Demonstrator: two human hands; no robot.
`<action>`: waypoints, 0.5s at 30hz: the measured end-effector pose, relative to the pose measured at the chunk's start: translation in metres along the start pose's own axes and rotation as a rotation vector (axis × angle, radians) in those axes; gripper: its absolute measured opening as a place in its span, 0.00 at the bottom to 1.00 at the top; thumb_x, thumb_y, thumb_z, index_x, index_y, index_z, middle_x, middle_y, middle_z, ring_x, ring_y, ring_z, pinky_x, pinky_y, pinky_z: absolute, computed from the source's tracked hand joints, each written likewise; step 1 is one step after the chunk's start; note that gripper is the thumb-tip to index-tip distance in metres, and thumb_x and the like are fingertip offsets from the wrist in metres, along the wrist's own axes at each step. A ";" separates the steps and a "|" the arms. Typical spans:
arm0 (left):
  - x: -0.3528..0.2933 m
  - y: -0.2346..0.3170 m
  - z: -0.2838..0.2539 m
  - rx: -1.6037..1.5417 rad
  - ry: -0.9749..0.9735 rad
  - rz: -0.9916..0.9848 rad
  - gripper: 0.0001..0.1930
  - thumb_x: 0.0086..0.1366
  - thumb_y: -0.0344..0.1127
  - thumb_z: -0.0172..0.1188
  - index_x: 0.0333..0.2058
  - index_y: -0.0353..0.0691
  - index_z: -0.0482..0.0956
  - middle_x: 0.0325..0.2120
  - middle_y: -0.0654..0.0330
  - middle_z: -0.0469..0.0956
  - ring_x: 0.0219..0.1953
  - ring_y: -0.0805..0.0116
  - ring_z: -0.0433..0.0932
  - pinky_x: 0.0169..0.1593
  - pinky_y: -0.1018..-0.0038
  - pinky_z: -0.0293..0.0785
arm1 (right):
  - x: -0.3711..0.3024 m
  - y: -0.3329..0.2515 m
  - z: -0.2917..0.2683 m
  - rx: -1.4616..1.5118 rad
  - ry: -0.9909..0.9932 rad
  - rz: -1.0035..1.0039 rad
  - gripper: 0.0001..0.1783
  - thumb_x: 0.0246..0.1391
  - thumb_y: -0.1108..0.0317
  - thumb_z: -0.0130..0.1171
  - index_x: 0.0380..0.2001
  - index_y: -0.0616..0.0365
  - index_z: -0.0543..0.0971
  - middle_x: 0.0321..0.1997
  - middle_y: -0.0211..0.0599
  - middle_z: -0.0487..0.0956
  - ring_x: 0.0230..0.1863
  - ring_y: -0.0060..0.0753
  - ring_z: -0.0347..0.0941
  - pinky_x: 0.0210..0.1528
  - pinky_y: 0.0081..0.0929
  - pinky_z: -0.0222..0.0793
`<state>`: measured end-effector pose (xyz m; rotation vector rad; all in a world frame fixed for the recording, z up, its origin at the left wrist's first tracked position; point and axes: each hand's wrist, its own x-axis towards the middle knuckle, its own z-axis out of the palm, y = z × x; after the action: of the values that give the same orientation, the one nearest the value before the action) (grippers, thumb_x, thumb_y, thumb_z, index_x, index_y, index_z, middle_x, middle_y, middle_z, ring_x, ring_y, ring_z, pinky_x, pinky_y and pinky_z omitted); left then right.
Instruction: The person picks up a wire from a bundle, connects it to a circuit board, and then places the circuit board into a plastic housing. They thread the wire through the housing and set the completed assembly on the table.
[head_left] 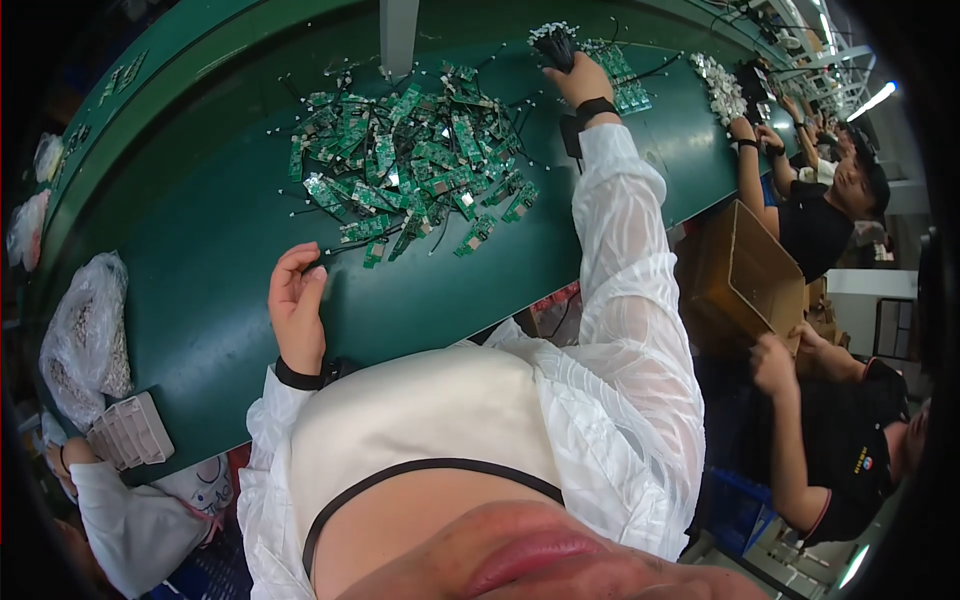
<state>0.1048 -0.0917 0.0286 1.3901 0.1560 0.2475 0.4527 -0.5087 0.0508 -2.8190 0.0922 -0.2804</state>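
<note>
A bundle of thin black cables [556, 46] with white connector ends is sitting in the person's right hand [582, 80], whose fingers are wrapping around it at the far side of the green worktable [205, 300]. Between the two hands, a loose heap of green circuit boards [415, 150] is spreading out, black leads poking from its edges. The left hand [298, 305] is hovering just nearer than the heap, palm bare, fingers loosely curved and thumb standing apart, the fingertips lying close to one lead.

Just beyond the right hand, more circuit boards [632, 95] are lying; farther to its right, a pile of small white parts [718, 90] is resting near a co-worker in a black cap [825, 215]. Nearer and to the right, another person in black [835, 465] is standing by an open cardboard box [740, 270]. Well left of the left hand, a clear plastic bag [85, 335] is slumping beside a pale ridged tray [132, 430], with a white-sleeved person [130, 520] sitting close by.
</note>
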 end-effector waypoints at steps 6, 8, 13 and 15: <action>-0.004 0.001 -0.005 -0.036 0.046 -0.034 0.11 0.69 0.22 0.58 0.49 0.36 0.78 0.51 0.59 0.77 0.53 0.71 0.75 0.59 0.76 0.69 | 0.005 -0.029 0.024 -0.150 -0.114 0.078 0.34 0.54 0.41 0.69 0.50 0.60 0.79 0.54 0.54 0.82 0.56 0.57 0.78 0.57 0.48 0.74; -0.005 -0.001 -0.006 -0.052 0.089 -0.046 0.10 0.69 0.23 0.59 0.49 0.36 0.78 0.50 0.60 0.78 0.52 0.72 0.76 0.58 0.76 0.70 | 0.008 -0.028 0.032 -0.147 -0.124 0.041 0.35 0.55 0.41 0.68 0.51 0.61 0.80 0.54 0.55 0.82 0.56 0.58 0.78 0.57 0.49 0.73; 0.000 -0.004 -0.004 -0.013 -0.007 -0.025 0.09 0.69 0.25 0.61 0.47 0.37 0.79 0.42 0.64 0.81 0.45 0.76 0.78 0.52 0.78 0.74 | 0.029 -0.008 0.031 -0.125 -0.217 -0.041 0.31 0.57 0.47 0.67 0.53 0.63 0.81 0.53 0.59 0.82 0.56 0.62 0.77 0.56 0.49 0.74; -0.003 -0.003 -0.007 0.003 0.005 -0.051 0.08 0.70 0.26 0.61 0.47 0.37 0.79 0.42 0.65 0.80 0.44 0.78 0.77 0.51 0.79 0.74 | 0.030 -0.010 0.032 -0.007 -0.203 -0.296 0.34 0.56 0.47 0.68 0.55 0.65 0.80 0.53 0.62 0.81 0.57 0.62 0.77 0.58 0.48 0.73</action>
<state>0.1009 -0.0865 0.0247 1.3869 0.1964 0.2085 0.4886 -0.4921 0.0295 -2.8447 -0.3703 -0.0563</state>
